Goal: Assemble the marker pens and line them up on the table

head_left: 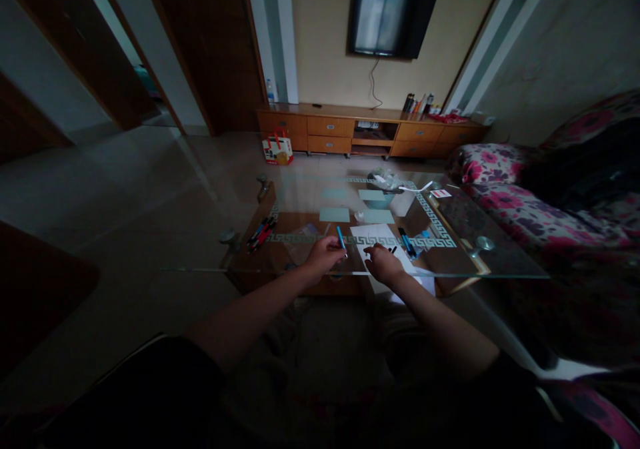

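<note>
A blue pen [341,237] is gripped, tip-up and leaning, in the left hand [325,255] over the near side of the glass table [500,261]. White paper [361,235] is partly hidden by the right hand [383,263], loosely curled; whether the small dark object [393,249] beside it is held cannot be told. The paper is flanked by loose pens [261,232] and blue markers [406,242]; clear plastic [385,179] is heaped farther back.
</note>
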A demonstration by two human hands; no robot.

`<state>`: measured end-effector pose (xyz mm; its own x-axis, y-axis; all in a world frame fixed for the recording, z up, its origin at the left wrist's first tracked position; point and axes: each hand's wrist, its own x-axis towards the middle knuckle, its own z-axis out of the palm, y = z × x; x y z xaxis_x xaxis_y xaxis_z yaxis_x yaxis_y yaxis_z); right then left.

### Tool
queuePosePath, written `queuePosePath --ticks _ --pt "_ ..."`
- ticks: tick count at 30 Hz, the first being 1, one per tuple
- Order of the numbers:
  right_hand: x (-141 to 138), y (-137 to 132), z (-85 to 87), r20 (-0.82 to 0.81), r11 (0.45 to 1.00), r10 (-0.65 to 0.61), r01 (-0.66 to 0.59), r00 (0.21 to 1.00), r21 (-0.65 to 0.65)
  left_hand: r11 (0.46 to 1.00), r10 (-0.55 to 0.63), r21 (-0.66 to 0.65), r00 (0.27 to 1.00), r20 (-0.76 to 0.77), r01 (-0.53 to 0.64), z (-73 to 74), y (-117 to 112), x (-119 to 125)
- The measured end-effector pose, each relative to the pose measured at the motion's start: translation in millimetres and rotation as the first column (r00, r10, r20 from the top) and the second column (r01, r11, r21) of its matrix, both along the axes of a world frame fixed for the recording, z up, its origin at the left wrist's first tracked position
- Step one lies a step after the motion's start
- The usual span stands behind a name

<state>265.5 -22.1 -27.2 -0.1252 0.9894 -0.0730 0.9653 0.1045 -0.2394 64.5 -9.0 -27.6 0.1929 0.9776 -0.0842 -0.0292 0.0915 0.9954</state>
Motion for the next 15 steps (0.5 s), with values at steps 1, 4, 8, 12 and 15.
queuePosePath --ticks 1,4,8,12,15 --pt "0.1 0.0 -0.6 0.0 1.0 -0.003 0.003 1.0 0.001 1.0 -0.009 -0.004 1.0 0.002 0.009 0.6 -0.2 -0.2" --pt "0.7 0.5 -2.2 0.0 1.0 -0.004 0.004 1.0 0.017 0.999 -0.029 -0.012 1.0 0.011 0.03 1.8 -0.9 -0.7" --pt "1.4 2.2 -2.6 -0.006 1.0 -0.007 0.007 1.0 0.026 0.999 -0.043 -0.021 0.999 0.007 0.043 2.0 -1.4 -1.3" --pt "2.1 3.6 -1.6 -0.014 0.999 -0.01 0.01 1.0 0.034 0.999 -0.052 -0.017 0.999 0.001 0.052 1.8 -1.7 -1.3" --pt "3.3 4.0 -0.7 -0.019 0.998 -0.031 0.032 0.999 0.056 0.998 -0.053 -0.022 0.999 0.004 0.053 1.9 -2.0 -0.6"
